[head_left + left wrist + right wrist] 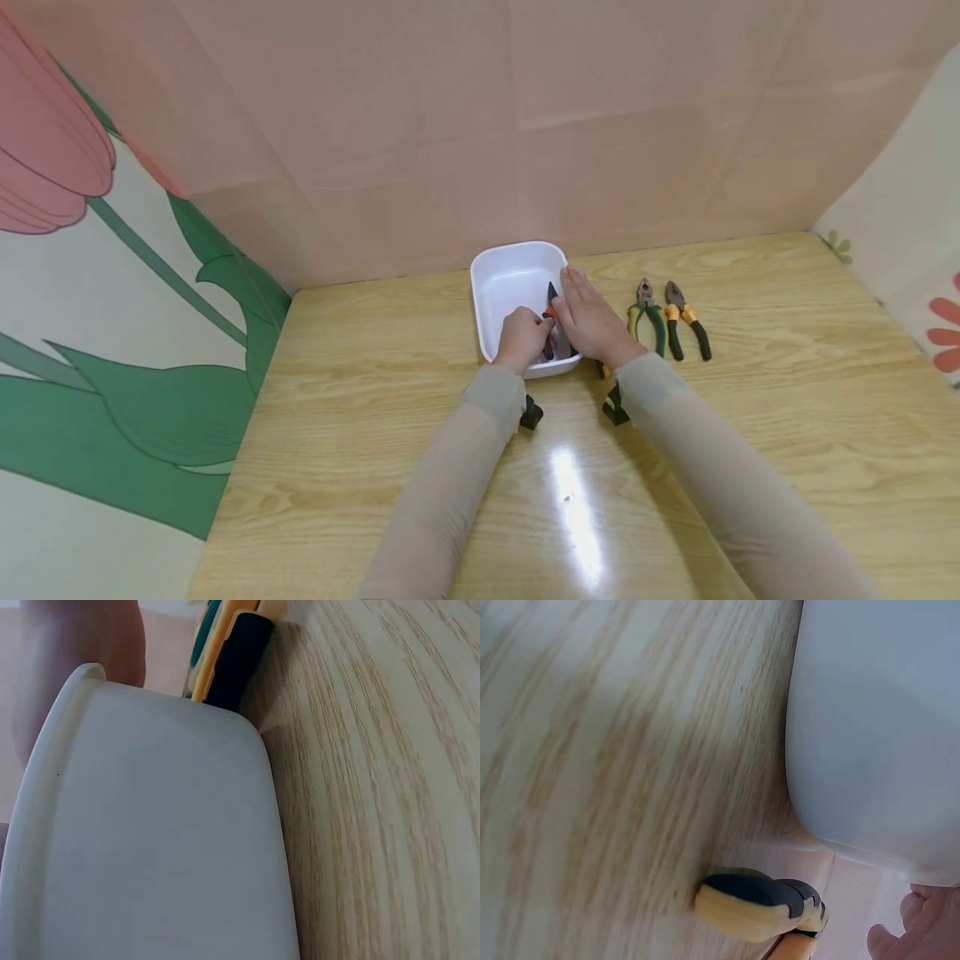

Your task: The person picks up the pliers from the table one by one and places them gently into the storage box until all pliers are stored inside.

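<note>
A white plastic tub (pixel 517 250) stands at the back of the table, with small pliers (pixel 550 346) inside along its right wall. These have a dark pointed nose, an orange-red part and dark red handles. My left hand (pixel 522 337) reaches over the tub's near side, fingers curled, and pinches the pliers; its fingertips partly hide them. With fingers straight and together, my right hand (pixel 592 321) rests against the tub's right rim. Two other pairs lie right of that hand: green-and-yellow pliers (pixel 656 327) and black-and-orange pliers (pixel 682 315).
Beside the tub's near right corner, a yellow-and-black plier handle (pixel 750 906) lies on the table, mostly covered by my right arm in the head view. The wooden table (pixel 360 400) meets a pinkish cloth backdrop (pixel 405 167) just behind the tub.
</note>
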The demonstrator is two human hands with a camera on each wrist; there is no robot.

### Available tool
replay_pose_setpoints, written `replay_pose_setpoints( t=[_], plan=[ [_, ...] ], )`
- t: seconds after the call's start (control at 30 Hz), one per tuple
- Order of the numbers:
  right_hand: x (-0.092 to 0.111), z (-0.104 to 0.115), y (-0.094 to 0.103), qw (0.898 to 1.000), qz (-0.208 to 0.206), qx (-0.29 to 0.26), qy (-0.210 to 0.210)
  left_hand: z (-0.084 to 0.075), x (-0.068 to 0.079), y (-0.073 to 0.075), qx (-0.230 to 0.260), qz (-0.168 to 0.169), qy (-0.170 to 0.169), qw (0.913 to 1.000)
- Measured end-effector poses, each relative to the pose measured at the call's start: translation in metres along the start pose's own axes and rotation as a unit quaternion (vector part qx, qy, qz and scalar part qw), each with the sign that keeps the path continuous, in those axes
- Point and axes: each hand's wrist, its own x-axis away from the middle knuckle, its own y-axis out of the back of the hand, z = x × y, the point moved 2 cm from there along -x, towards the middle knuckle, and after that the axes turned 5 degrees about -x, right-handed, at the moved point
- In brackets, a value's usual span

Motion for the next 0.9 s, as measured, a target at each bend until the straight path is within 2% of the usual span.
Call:
replay_pose_setpoints(
  t=[0.13,0.37,0.6,0.73,0.9],
  plan=[
    [0.0,-0.0008,-0.0007,1.0,-0.002,0.0,0.0,-0.0002,-0.0021,-0.0015,-0.004,0.001,0.003,1.0],
    [0.0012,-0.0002,0.0004,1.0,-0.003,0.0,0.0,0.0025,-0.0065,-0.0033,0.02,0.018,0.012,0.9996],
    [-0.0004,-0.0005,0.0,1.0,-0.004,0.003,0.0,0.0035,-0.0082,-0.0027,0.01,-0.005,0.005,0.9999],
    [-0.0014,-0.0022,-0.0018,1.0,-0.003,0.001,-0.004,0.0054,-0.0088,-0.0041,0.028,-0.005,0.023,0.9993],
    [-0.0015,-0.003,-0.0026,1.0,0.0,-0.002,-0.008,0.0072,-0.0093,-0.0061,0.009,-0.01,0.045,0.9989]
  ],
)
